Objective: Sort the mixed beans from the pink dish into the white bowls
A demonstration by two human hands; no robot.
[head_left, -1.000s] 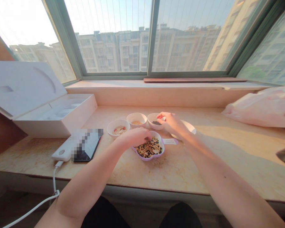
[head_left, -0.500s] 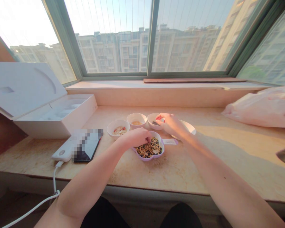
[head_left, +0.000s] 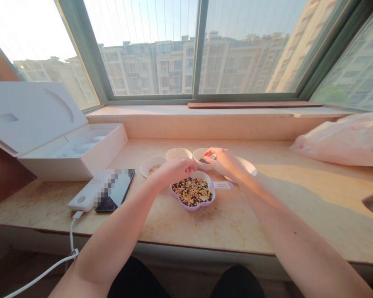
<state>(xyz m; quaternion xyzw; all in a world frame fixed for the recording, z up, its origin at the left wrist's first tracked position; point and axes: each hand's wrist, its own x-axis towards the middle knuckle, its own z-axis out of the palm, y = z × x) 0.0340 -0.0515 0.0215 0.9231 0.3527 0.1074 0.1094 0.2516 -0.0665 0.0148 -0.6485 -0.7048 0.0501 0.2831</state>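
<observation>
My left hand point(head_left: 182, 167) hovers just above the far edge of a lilac-rimmed bowl point(head_left: 209, 201) filled with mixed yellow and black beans. Its fingers are pinched together, and whatever they hold is too small to see. My right hand point(head_left: 222, 160) hangs over a white bowl point(head_left: 196, 163) of dark beans, fingers curved and slightly apart at its right side. Left of that stands another white bowl point(head_left: 174, 154), its contents hidden by my left hand. A third white bowl point(head_left: 144, 164) with pale flat pieces is partly covered by my left wrist.
A white dish point(head_left: 250, 167) sits behind my right wrist. To the left are an open white box point(head_left: 104, 153), a phone point(head_left: 119, 194) and a white power bank point(head_left: 82, 198) with a cable. A plastic bag point(head_left: 342, 140) lies at the right by the window.
My left hand has lifted out of the mixed beans and moved up toward the white bowls, now covering more of them. The right hand has stayed almost still.
</observation>
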